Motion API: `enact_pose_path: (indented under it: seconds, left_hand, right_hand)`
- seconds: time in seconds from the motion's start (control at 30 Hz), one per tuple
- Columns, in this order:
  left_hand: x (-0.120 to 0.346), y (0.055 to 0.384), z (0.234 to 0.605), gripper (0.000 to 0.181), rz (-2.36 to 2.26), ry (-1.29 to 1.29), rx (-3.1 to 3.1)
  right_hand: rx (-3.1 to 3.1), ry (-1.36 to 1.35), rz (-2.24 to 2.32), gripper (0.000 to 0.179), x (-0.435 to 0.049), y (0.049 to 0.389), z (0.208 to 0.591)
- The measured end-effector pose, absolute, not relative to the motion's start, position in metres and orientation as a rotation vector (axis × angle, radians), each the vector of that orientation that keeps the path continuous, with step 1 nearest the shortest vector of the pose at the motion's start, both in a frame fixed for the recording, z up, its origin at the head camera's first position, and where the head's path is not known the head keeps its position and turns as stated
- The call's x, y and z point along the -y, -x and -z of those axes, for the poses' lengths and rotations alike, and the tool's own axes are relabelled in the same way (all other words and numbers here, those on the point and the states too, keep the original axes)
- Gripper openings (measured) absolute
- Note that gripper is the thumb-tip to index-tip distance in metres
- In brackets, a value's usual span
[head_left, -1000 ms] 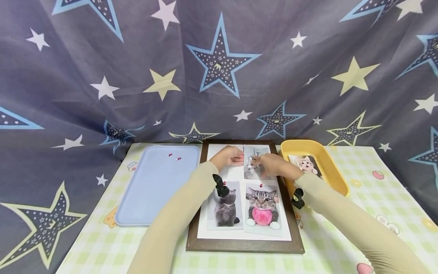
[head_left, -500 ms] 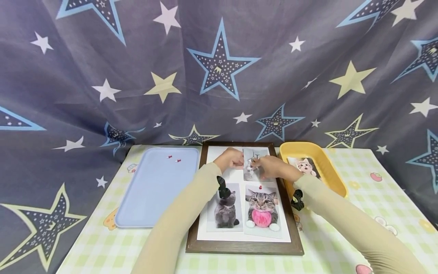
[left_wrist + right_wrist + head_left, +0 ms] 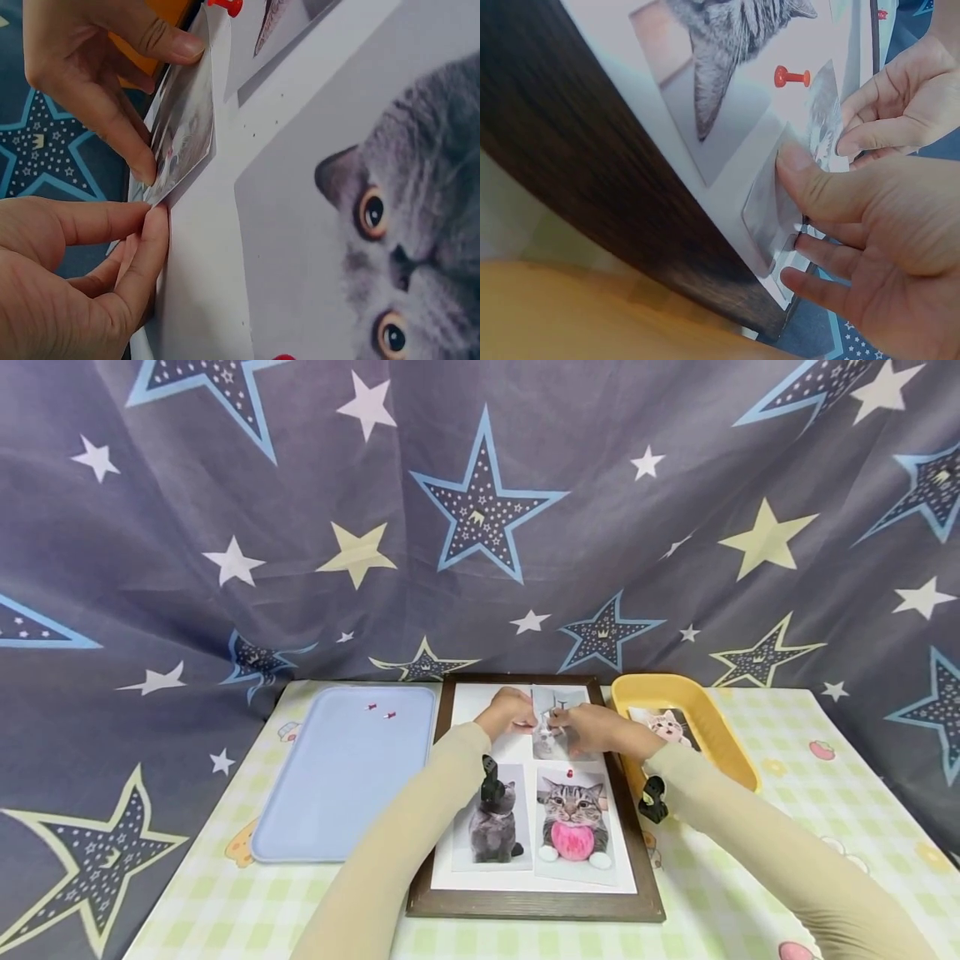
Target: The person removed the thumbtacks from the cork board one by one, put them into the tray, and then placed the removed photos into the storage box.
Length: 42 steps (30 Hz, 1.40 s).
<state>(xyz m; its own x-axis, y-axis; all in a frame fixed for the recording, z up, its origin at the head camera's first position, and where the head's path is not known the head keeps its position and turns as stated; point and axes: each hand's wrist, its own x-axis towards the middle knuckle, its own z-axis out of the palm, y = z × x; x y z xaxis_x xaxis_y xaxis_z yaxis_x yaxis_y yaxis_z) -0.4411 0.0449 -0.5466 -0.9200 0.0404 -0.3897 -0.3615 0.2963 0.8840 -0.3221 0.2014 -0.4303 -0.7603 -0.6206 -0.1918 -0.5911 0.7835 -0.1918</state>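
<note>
A grey-toned cat photo point(image 3: 561, 696) lies at the upper right of the white board point(image 3: 467, 697) in a dark wooden frame point(image 3: 536, 906). My left hand point(image 3: 511, 712) pinches its left edge between thumb and index finger, as the left wrist view shows. On its other side, my right hand point(image 3: 600, 728) holds it, the thumb point(image 3: 795, 161) lying on its face and part of it hidden underneath. Below are a grey cat photo point(image 3: 491, 839) and a tabby photo point(image 3: 573, 810); a red push pin point(image 3: 791, 76) stands at the tabby's top.
Left of the frame is a pale blue tray point(image 3: 337, 777) with two red push pins point(image 3: 381, 711). To the right stands a yellow tray point(image 3: 723, 743) holding another cat photo point(image 3: 667, 727). A checked cloth point(image 3: 795, 810) covers the table, and a starry curtain point(image 3: 300, 485) hangs behind.
The left hand has slid slightly down and to the right along the photo's edge, its fingers more curled. The right hand stays on the photo. The whole head view has shifted slightly.
</note>
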Motion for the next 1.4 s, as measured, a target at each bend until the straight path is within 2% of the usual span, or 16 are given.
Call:
enact_pose_path:
  seconds: [0.1,0.2,0.43,0.73,0.87,1.03,1.2,1.33,1.4]
  left_hand:
    - [-0.045,0.449,0.557,0.046,-1.653,0.293,-2.225]
    - [-0.044,0.474,0.583,0.046,-1.707,0.277,-2.187]
    - [-0.037,0.432,0.539,0.046,-1.702,0.263,-2.158]
    - [-0.041,0.477,0.604,0.044,-1.737,0.307,-2.133]
    - [-0.044,0.482,0.613,0.045,-1.731,0.324,-2.147]
    - [-0.041,0.466,0.587,0.038,-1.743,0.305,-2.130]
    - [-0.037,0.438,0.543,0.041,-1.729,0.294,-2.120]
    - [-0.037,0.438,0.541,0.037,-1.771,0.257,-2.105]
    - [-0.038,0.426,0.525,0.038,-1.763,0.266,-2.111]
  right_hand:
    - [-2.729,0.966,0.170,0.069,-0.202,0.322,0.431]
    - [-2.743,0.969,0.173,0.069,-0.202,0.322,0.431]
    - [-2.734,0.964,0.208,0.066,-0.202,0.317,0.432]
    - [-2.763,1.053,0.249,0.054,-0.206,0.307,0.435]
    - [-2.779,1.023,0.270,0.058,-0.211,0.302,0.428]
    - [-2.817,1.006,0.254,0.059,-0.218,0.298,0.417]
    - [-2.863,0.994,0.225,0.052,-0.230,0.299,0.408]
    - [-2.906,0.998,0.234,0.049,-0.241,0.296,0.402]
    - [-2.928,1.000,0.254,0.048,-0.247,0.293,0.398]
